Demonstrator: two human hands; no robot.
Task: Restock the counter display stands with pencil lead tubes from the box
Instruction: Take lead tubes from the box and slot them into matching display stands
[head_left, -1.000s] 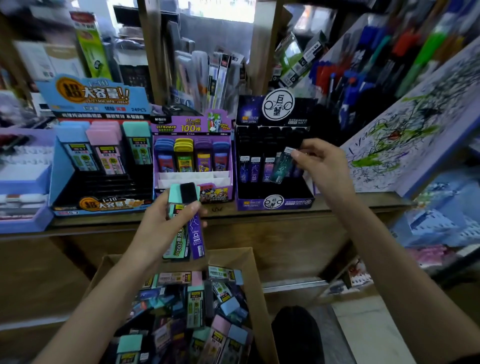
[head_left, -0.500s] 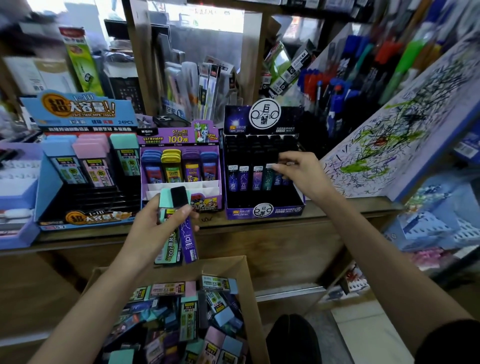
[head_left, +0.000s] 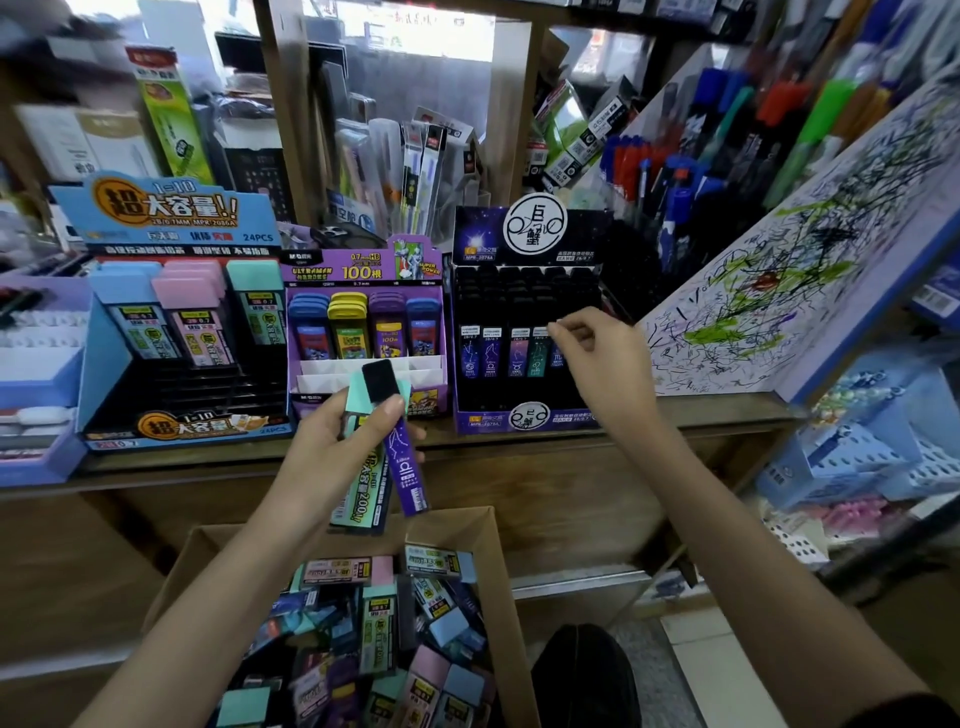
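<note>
Purple tube (head_left: 404, 460) — in left hand (head_left: 332, 447)

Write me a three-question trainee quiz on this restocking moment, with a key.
1. True or false: the left hand is empty.
2. Which stand does the right hand reach to? A blue stand, B purple stand, C black stand.
3. Fill in: the loose tubes lie in a cardboard ____.
Key: 1 false, it grips a teal tube and a purple tube; 2 C; 3 box.
</note>
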